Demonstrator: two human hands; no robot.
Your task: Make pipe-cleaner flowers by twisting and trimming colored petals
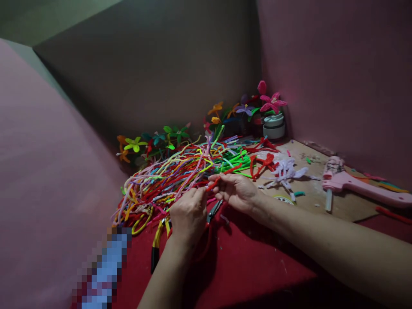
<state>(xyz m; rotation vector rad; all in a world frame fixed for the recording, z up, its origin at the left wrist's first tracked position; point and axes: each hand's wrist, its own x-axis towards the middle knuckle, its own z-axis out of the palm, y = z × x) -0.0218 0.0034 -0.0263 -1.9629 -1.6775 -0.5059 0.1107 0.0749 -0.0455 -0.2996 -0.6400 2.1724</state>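
Observation:
A red pipe cleaner (213, 184) runs between my two hands, close in front of a large heap of coloured pipe cleaners (180, 171). My left hand (189, 210) is closed, pinching its near end between thumb and finger. My right hand (238, 191) grips it farther along, palm partly turned up, fingertips together. Below the hands lie scissors (214, 210) with dark blades, and pliers (156, 240) with yellow and black handles, partly covered by my left hand and arm. Right of my hands are bent red pipe-cleaner pieces (266, 162) and a white pipe-cleaner bundle (288, 170).
A pink glue gun (363, 189) rests on the brown board (312, 184) at right. Finished pipe-cleaner flowers, such as a pink one (273, 103) and a yellow-green one (135, 144), stand along the wall. A grey-white container (274, 126) is in the corner. Red cloth (257, 266) covers the front.

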